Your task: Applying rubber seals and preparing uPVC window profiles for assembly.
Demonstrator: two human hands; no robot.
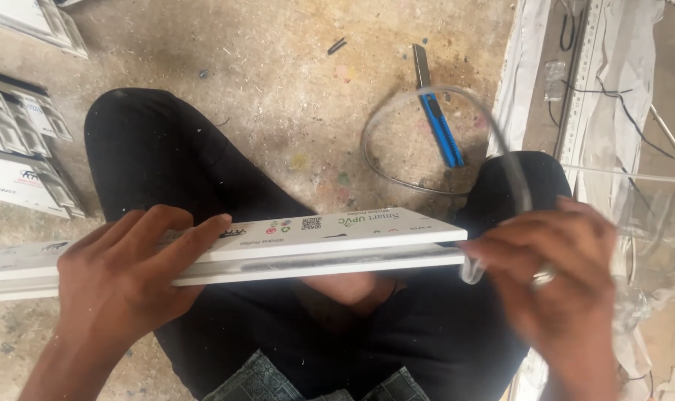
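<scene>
Nearest the lens: left hand [122,271], fingers spread flat and pressed down over the top face of the white window profile [330,241]; thumb side hidden under the bar, so it reads as a clamping hold on the bar rather than a closed fist.

White window profile: long plastic section, lying across both knees of the black trousers [181,163], running from beneath the left fingers out to the right fingers. Printed logos on its upper face. A dark groove runs along the near edge, just beyond the left fingertips.

Right hand [564,278]: motion-blurred. Fingers curled at the profile's cut end, pinching a clear flexible strip [501,148]. Ring on one finger. Exact finger contact with the profile end not resolvable through the blur.

Clear flexible strip: rises from the right fingers, arcs away over the floor and loops back round, well beyond both hands.

Stacked white profile offcuts [18,148]: on the floor, far side of the left fingers, apart from them.

Blue utility knife [435,111]: on the dusty concrete floor [278,89], inside the strip's loop, beyond the right fingers, untouched.

Small dark screw-like piece [337,46]: furthest out, beyond the knife.
</scene>
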